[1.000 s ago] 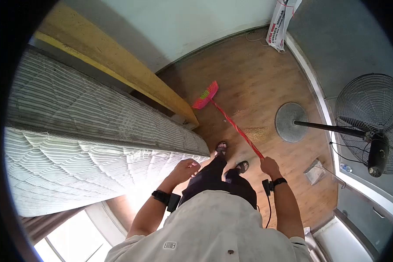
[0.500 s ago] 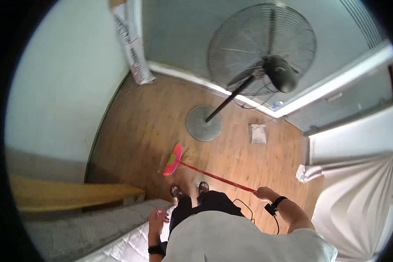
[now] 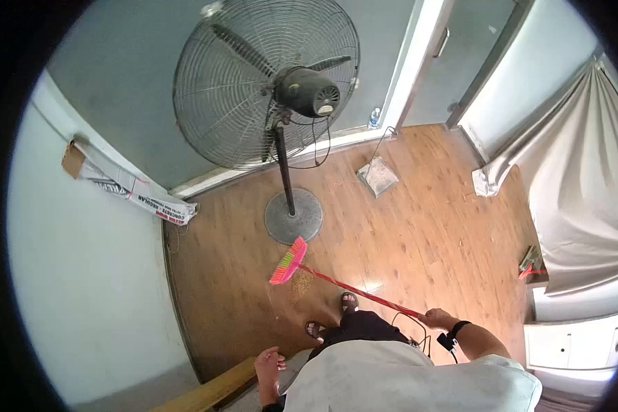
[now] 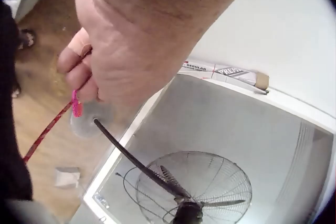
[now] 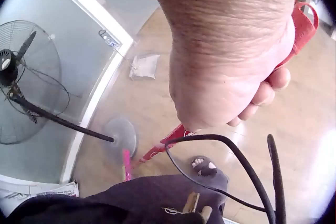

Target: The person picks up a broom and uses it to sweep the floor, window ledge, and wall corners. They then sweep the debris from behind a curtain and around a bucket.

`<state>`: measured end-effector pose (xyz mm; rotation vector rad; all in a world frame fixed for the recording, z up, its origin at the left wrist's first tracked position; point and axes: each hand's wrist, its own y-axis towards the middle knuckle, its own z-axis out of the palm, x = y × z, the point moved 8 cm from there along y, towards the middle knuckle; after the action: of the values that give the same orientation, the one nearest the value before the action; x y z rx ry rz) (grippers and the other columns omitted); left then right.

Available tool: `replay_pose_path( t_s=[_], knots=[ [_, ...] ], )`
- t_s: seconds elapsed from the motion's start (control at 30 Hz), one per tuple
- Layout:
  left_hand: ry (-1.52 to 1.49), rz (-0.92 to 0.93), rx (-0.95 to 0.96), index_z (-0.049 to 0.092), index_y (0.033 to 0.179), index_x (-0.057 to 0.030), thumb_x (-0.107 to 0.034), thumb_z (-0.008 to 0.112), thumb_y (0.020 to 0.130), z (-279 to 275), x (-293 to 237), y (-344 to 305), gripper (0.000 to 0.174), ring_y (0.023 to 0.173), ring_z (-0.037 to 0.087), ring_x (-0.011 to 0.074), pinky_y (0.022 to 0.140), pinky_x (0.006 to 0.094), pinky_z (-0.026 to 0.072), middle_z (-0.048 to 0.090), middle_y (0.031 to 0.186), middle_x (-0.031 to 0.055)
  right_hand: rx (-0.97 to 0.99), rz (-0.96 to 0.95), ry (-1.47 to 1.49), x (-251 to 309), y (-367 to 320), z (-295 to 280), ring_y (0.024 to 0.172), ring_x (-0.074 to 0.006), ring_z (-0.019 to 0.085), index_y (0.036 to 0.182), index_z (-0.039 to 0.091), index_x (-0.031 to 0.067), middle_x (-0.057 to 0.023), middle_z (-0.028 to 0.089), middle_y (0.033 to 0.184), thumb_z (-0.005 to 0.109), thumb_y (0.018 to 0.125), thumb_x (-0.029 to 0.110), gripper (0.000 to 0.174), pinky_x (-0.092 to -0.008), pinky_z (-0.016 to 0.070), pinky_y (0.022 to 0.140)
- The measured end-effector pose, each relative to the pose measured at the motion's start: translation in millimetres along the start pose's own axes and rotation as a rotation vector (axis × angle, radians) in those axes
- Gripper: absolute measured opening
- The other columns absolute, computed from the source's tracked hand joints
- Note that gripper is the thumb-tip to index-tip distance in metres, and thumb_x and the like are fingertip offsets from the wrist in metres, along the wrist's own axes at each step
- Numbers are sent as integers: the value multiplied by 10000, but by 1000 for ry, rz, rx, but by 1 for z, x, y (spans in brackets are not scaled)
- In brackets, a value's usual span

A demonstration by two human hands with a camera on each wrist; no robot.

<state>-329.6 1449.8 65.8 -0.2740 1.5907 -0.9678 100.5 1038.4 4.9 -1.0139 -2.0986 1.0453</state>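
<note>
My right hand (image 3: 438, 318) grips the upper end of a broom's red handle (image 3: 357, 291), its fingers curled round it. In the right wrist view, a red loop (image 5: 305, 27) at the handle's end sticks out past the hand. The broom's pink head (image 3: 289, 261), with orange and green bristles, is down at the floor near the fan's round base. Beside it lies a patch of tan debris (image 3: 302, 285). My left hand (image 3: 270, 367) hangs at my side with loosely bent fingers and holds nothing.
A large black pedestal fan (image 3: 292, 213) stands ahead by the grey panel. Right of it sits a dustpan-like tray (image 3: 378, 176) with a thin handle. A long printed carton (image 3: 127, 185) leans at the left wall. Cloth (image 3: 577, 185) drapes at the right; a yellow beam (image 3: 213, 391) is at lower left.
My view has swung to the right, bringing the fan to the middle and leaving the mattress mostly out of sight. The broom head has moved from near the yellow beam to beside the debris.
</note>
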Motion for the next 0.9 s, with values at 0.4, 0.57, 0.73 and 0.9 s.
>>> replay_pose_path(
  t_s=[0.4,0.57,0.73,0.9],
  knots=[
    [389,59,157,605,877,-12,-158,590,914,111,-97,69,152,541,559,125,495,281,495,574,629,44,-63,327,435,-39,-58,14,955,-381,624,983,691,30,-218,670,946,400,908,574,622,-455,477,849],
    [599,74,301,551,783,-40,-218,600,917,157,-124,108,228,529,518,117,497,278,460,558,626,46,-115,518,620,-30,-119,81,965,-372,624,984,690,26,-226,666,954,386,914,576,632,-451,472,875],
    [708,32,610,545,781,-43,-222,599,919,224,-125,167,232,544,527,126,484,293,469,551,641,44,-174,755,893,38,-175,170,948,-374,631,966,693,20,-238,662,954,379,908,581,645,-449,478,871],
    [917,37,881,561,823,-34,-206,596,919,298,-109,173,201,571,556,126,467,292,494,579,721,44,-180,1009,1328,129,-226,237,876,-354,658,951,672,-16,-249,658,884,386,896,568,652,-438,512,785]
  ],
)
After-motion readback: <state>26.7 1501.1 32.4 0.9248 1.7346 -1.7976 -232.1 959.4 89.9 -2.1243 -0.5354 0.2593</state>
